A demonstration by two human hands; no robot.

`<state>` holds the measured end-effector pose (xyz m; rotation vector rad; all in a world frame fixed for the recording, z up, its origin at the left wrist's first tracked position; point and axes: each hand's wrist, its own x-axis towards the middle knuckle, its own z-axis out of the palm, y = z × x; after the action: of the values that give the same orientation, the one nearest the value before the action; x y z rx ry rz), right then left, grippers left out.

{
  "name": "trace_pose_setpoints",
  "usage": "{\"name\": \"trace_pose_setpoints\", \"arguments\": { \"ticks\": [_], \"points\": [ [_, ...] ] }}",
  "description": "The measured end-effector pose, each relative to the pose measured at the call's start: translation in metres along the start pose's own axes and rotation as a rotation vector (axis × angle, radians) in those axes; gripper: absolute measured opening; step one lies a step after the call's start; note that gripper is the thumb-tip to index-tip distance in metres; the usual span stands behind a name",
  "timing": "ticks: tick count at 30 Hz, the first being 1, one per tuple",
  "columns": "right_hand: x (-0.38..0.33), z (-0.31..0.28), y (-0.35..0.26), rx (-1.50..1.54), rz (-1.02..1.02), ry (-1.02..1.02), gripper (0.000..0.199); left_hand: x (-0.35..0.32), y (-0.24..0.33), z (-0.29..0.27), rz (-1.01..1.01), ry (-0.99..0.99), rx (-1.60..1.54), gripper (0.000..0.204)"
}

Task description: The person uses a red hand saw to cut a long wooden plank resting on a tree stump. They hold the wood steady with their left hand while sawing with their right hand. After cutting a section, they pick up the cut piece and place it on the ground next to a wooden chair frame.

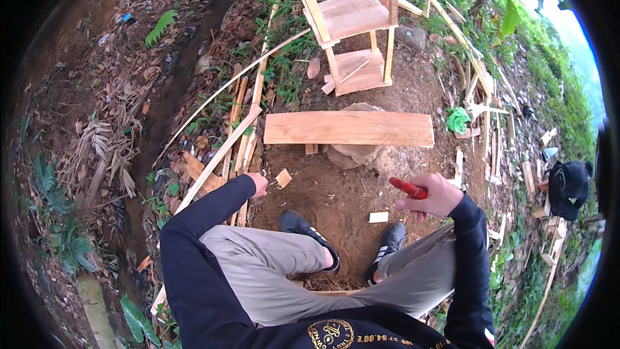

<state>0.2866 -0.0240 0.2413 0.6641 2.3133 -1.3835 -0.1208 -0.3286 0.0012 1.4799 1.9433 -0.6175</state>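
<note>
In my right hand [434, 195] is a slim red-handled tool [408, 188]; its working end is too small to make out. The fingers are closed round it, above my right knee. My left hand [258, 185] hangs low past my left knee, beside a small wood offcut [283, 178] on the soil. Its fingers are mostly hidden. Ahead of both hands, a flat wooden plank [349, 128] lies crosswise on a tree stump [352, 155], touched by neither hand.
Beyond the plank stands a wooden frame with shelves [355, 16]. Long strips of wood [216, 161] lie at the left, and more timber [494, 142] at the right. A green plastic bag [457, 120] and a dark bag [568, 187] lie rightward. A pale block [378, 217] sits by my right shoe.
</note>
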Motion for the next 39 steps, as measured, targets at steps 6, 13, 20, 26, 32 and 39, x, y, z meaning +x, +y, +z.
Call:
{"name": "trace_pose_setpoints", "arguments": {
  "ticks": [6,13,20,26,32,39],
  "points": [
    [-0.002,-0.001,-0.005,-0.033,-0.035,0.024,0.039,-0.006,0.009,-0.004,0.002,-0.054,-0.027,0.038],
    [0.001,0.003,0.003,-0.007,-0.030,0.036,0.040,-0.005,0.007,-0.003,0.003,0.000,-0.033,0.036],
    [0.002,0.003,0.007,-0.003,-0.031,0.033,0.039,-0.005,0.008,-0.002,0.027,0.031,-0.038,0.035],
    [0.002,0.002,0.004,-0.023,-0.042,0.024,0.037,-0.008,0.009,-0.003,0.016,0.004,-0.041,0.037],
    [-0.001,-0.001,0.001,0.014,-0.003,0.018,0.037,-0.006,0.009,-0.010,0.025,-0.007,-0.067,0.039],
    [-0.002,-0.002,0.002,0.020,-0.033,0.016,0.039,-0.007,0.018,-0.042,0.055,0.193,0.111,0.032]
  ]
}}
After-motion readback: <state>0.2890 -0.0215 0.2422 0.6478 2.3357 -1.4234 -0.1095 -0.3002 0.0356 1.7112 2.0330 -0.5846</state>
